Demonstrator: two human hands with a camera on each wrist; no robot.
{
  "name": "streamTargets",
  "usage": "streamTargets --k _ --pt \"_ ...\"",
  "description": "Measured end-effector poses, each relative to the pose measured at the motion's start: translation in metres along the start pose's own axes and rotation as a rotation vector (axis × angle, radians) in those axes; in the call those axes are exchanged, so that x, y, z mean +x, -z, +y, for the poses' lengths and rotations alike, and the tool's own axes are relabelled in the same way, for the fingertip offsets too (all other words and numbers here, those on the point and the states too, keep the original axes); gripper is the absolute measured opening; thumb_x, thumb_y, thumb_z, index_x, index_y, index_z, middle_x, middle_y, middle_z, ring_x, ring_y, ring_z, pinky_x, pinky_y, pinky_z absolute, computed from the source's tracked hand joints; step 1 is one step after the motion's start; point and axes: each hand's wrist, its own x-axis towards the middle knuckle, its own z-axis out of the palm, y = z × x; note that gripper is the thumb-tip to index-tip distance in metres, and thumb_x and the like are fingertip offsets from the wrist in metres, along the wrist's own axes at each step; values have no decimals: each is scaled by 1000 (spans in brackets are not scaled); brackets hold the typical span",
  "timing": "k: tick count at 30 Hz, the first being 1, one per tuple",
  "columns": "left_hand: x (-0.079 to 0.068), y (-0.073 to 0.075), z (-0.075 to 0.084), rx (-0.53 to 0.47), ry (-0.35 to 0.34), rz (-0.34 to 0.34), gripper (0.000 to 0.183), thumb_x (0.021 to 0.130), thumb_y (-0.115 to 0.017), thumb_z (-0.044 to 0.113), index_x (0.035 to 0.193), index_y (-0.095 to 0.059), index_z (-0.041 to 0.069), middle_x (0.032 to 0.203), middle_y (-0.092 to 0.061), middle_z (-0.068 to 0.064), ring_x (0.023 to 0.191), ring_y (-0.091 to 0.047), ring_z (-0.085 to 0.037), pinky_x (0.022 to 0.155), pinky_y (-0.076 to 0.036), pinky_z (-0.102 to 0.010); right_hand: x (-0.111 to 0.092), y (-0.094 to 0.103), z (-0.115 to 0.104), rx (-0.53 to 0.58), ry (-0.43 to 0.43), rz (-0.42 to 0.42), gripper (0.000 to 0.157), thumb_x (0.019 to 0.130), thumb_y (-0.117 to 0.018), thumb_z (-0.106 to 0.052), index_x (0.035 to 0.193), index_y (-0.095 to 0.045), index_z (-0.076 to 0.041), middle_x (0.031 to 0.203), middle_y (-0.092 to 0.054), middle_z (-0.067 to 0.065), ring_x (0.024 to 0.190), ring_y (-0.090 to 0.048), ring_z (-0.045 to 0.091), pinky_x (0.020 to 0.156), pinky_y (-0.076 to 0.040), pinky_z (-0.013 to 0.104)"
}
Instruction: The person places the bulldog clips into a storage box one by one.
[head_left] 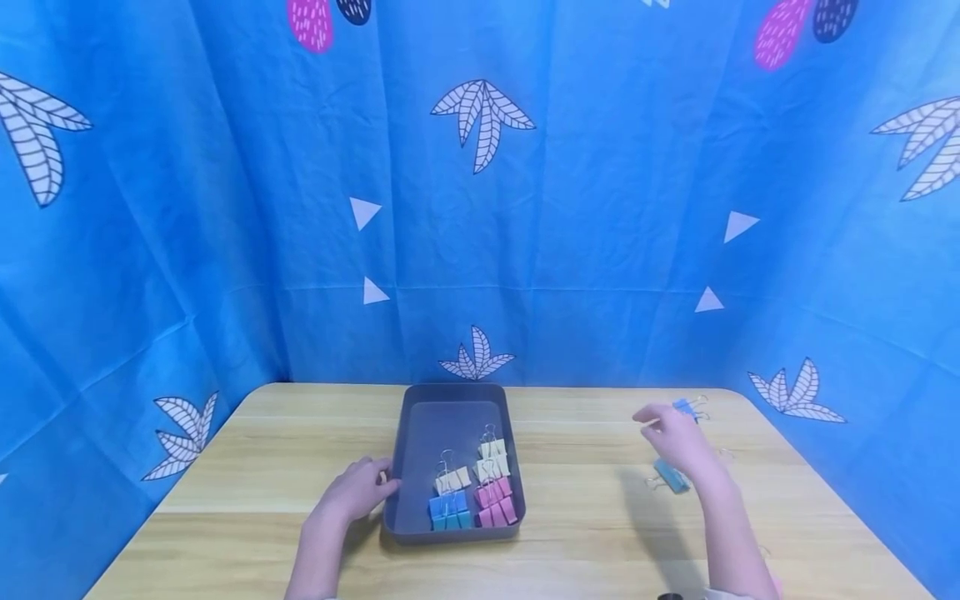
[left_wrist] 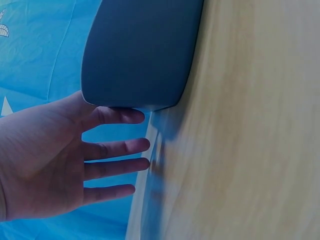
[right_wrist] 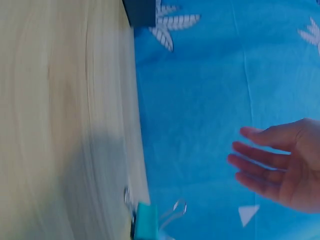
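Observation:
My left hand (head_left: 354, 492) is at the left side of a dark grey tray (head_left: 453, 392), its thumb over the rim and the index finger against the outer wall. The other fingers stretch out spread below the tray wall in the left wrist view. Inside the tray lie two columns of binder clips: a cream clip (head_left: 453, 481) above blue and teal ones, and cream clips above pink clips (head_left: 495, 500). My right hand (head_left: 678, 437) hovers over the table's right side, fingers loosely bent and holding nothing. Near it lie a teal binder clip (head_left: 672, 476) and a blue binder clip (head_left: 685, 407).
A pale wooden table (head_left: 577, 500) carries everything. A blue patterned curtain (head_left: 480, 242) closes off the back and both sides. At the front edge, a small dark round object (head_left: 670, 596) shows, and a bit of pink is partly hidden by the right forearm.

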Motion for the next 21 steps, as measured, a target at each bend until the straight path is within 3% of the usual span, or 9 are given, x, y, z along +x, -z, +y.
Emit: streamTargets --k 7,12,18,21 --pt "-1 0 -3 4 16 -5 41 86 -62 23 119 -57 -2 85 -53 -5 76 -52 -20 63 -47 -39 -10 7 24 -127 -97 -154 37 72 -42 18 102 -61 7 98 -59 26 92 -54 44 77 -45 53" --pt "0 0 -4 11 15 0 40 86 -63 23 118 -58 -1 85 -52 -4 76 -52 -19 62 -46 -38 -12 2 37 -140 -177 -229 39 68 -48 16 101 -63 2 95 -59 22 90 -55 41 75 -46 53" --pt "0 1 -2 7 19 -6 41 86 -62 23 119 -58 -1 86 -52 -4 76 -52 -19 62 -46 -37 -12 -5 45 -110 -184 -245 27 72 -56 9 98 -63 5 90 -60 19 80 -58 33 71 -48 49" --pt "0 0 -2 9 19 -7 41 86 -62 23 119 -58 -1 86 -53 -4 77 -52 -19 62 -46 -38 -12 -7 45 -111 -175 -243 29 69 -57 10 97 -63 6 91 -61 20 79 -58 32 71 -49 47"
